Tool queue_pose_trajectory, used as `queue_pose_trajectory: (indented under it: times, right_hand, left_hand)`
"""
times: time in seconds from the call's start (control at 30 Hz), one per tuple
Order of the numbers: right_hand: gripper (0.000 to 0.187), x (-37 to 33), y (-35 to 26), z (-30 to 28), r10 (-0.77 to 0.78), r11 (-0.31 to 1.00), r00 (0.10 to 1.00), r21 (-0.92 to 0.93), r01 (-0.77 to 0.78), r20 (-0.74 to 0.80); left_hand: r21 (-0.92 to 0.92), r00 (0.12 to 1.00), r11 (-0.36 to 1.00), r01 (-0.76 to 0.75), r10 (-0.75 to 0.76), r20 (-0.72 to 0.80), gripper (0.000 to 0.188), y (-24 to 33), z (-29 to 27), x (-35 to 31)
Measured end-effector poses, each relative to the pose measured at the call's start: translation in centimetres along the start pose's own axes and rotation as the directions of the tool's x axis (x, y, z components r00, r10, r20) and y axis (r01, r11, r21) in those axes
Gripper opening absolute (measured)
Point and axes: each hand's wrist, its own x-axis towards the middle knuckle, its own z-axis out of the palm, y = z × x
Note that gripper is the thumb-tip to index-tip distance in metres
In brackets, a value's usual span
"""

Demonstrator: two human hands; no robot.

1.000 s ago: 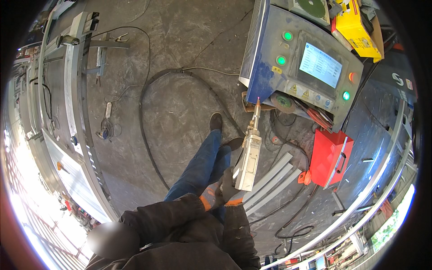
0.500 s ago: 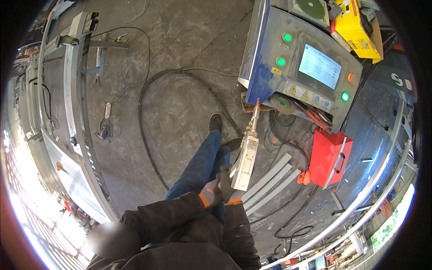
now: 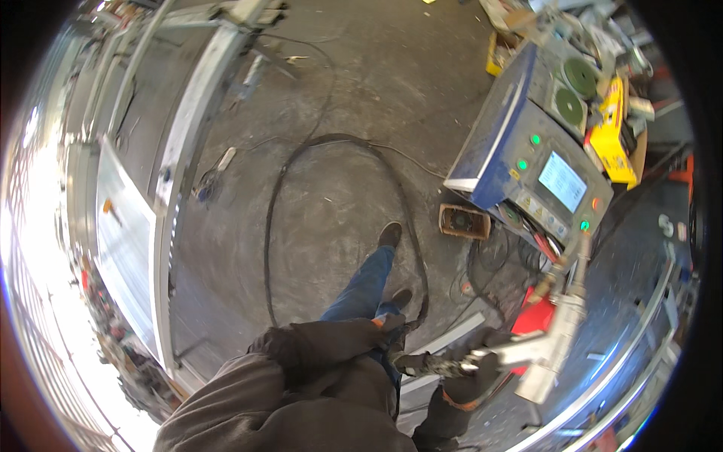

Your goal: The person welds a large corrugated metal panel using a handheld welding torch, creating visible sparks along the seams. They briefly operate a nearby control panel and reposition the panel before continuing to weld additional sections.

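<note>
Your right hand [image 3: 480, 375], in a dark glove, is closed around the handle of the silver metal torch-shaped tool [image 3: 555, 343], which is on the near side of the blue-and-grey control cabinet with a lit screen [image 3: 538, 155], its nozzle towards that cabinet. Your dark-gloved left hand [image 3: 392, 325] sits lower, also nearer you than the cabinet; its fingers are too small and blurred to tell whether they grip anything.
</note>
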Motion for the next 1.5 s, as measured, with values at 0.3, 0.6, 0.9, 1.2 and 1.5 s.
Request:
queue_pose_trajectory:
  times: [0.3, 0.6, 0.9, 1.2, 1.5]
  right_hand:
    - [0.034, -12.0, -8.6, 3.0, 0.028, 1.0, 0.833, -0.027, -0.015, 0.553]
    - [0.03, -16.6, -6.2, -1.3, 0.273, 0.883, 0.824, 0.21, -0.419, 0.496]
    - [0.027, -21.2, 4.2, -2.4, 0.486, 0.873, 0.798, -0.243, -0.423, 0.357]
    - [0.029, -17.4, -4.4, -2.0, 0.403, 0.876, 0.837, -0.421, -0.235, 0.371]
    - [0.034, -12.0, -12.6, -6.6, 0.184, 0.932, 0.919, -0.358, -0.05, 0.349]
  left_hand:
    - [0.289, 0.971, 0.956, -0.06, 0.123, -0.205, 0.027, -9.5, 2.8, 4.7]
    - [0.021, 0.021, 0.507, -0.862, 0.077, -0.997, 0.034, -22.9, 0.8, -28.9]
    - [-0.323, 0.189, 0.393, -0.861, -0.343, -0.92, 0.036, -37.9, 10.3, -23.6]
    - [-0.545, 0.599, 0.551, -0.632, -0.099, -0.795, 0.03, -32.4, 9.5, -7.6]
    - [-0.083, -0.01, 0.412, -0.908, -0.219, -0.976, 0.037, -19.4, 4.4, -10.1]
